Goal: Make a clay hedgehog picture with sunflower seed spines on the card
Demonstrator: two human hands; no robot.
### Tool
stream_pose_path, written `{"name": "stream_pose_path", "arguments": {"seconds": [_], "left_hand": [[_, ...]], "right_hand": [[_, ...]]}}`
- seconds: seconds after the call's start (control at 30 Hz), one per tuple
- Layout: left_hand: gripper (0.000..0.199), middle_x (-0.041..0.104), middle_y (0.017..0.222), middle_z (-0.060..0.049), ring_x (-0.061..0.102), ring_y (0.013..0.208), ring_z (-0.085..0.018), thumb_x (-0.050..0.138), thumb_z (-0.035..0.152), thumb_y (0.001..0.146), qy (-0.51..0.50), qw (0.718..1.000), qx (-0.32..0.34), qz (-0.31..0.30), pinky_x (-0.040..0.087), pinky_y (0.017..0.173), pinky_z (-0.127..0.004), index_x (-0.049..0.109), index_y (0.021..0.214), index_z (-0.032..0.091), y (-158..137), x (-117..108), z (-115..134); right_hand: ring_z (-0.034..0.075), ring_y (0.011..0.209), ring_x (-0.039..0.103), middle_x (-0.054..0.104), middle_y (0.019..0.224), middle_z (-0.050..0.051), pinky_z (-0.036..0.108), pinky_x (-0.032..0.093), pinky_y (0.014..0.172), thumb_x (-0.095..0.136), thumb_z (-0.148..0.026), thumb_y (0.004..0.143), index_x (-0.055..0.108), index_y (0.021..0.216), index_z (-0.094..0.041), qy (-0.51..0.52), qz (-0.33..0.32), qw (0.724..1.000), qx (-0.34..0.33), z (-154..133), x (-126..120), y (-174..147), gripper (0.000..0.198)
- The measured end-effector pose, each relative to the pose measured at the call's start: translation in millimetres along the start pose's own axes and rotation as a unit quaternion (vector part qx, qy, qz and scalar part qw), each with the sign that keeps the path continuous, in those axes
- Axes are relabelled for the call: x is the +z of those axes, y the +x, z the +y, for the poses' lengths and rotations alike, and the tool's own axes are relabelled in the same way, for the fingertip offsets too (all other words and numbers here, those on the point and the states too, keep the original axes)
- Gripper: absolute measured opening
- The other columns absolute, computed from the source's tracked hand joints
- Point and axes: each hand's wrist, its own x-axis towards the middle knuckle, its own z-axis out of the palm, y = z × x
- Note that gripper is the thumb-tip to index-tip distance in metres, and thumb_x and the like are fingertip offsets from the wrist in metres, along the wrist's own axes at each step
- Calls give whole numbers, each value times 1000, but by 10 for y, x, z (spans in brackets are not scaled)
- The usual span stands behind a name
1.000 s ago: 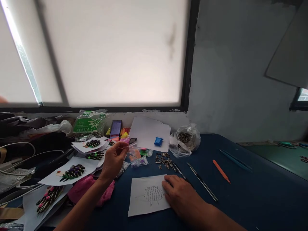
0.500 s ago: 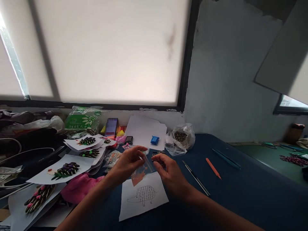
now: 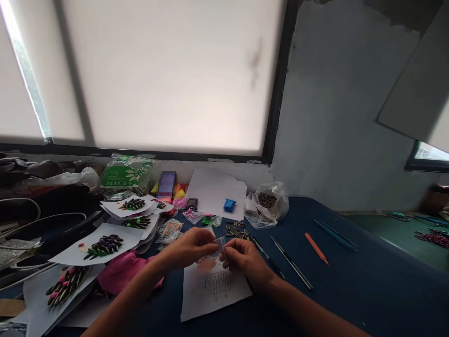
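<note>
Between my hands is a small clear zip bag with something flat and peach-orange inside, probably soft clay. My left hand pinches its upper left part. Thumb and fingers of my right hand are closed on the bag's upper right edge. Below the bag lies a white sheet with a pen drawing of a hedgehog; the bag covers the snout. Loose striped sunflower seeds lie just beyond my right hand, and a pen lies beside it.
To the right lie a metal rod-like tool, an orange tool and blue tweezers. Behind are a blue packet and a seed bag. At left are seed-decorated sheets and a pink cloth-like piece.
My right hand has closed in on the bag and now pinches its edge. The bag has turned flatter over the drawing. The view has shifted slightly left, and the seeds and pen are uncovered.
</note>
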Motion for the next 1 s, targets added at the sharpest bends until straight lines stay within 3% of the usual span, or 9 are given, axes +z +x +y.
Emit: {"name": "stream_pose_path", "arguments": {"seconds": [0.13,0.27,0.4,0.57,0.67,0.83,1.0], "left_hand": [[30,51,60,4,50,55,-12,56,46,76,-3,999,-34,-16,41,51,-23,56,69,18,-15,10,22],[29,51,60,4,47,55,-11,53,46,78,9,1000,-5,-11,37,52,-22,56,67,18,1,48,40],[32,51,59,3,46,54,-11,53,47,78,25,1000,7,-1,34,50,-21,56,66,18,16,77,34],[42,54,67,1,55,57,-15,39,53,84,63,997,-33,45,41,50,-22,60,83,17,37,56,-35],[36,59,73,-2,58,65,-17,39,42,86,107,990,-39,84,42,55,-25,62,93,17,53,31,-130],[16,63,78,-2,57,73,-20,58,20,66,187,979,-39,74,39,60,-27,65,80,20,69,51,-311],[14,61,78,-1,56,75,-20,55,18,66,205,977,-34,54,37,59,-26,64,77,19,87,83,-354]], "right_hand": [[10,61,56,66,73,0,24,41,61,75,-41,67,56,74,-17,16,5,1000,6,-29,-16,-13,32],[11,62,57,62,67,-3,24,42,61,79,-37,64,59,76,-16,7,-14,1000,10,-60,-19,-25,31],[12,62,57,62,66,-2,25,43,62,73,-35,69,57,75,-17,-20,-41,999,-3,-46,-1,-33,25],[13,60,55,62,63,-1,26,42,58,61,-25,75,49,70,-20,-73,4,997,-30,-13,47,-35,13],[14,59,55,61,62,-2,26,43,58,58,-22,74,47,68,-21,-100,43,994,-31,-16,20,-30,13],[14,61,57,59,64,-2,27,45,60,59,-22,72,46,66,-21,-96,89,991,-23,-14,-78,-4,14],[13,62,58,64,68,0,27,46,61,59,-23,72,46,67,-20,-87,107,990,-24,-20,-95,5,14]]}}
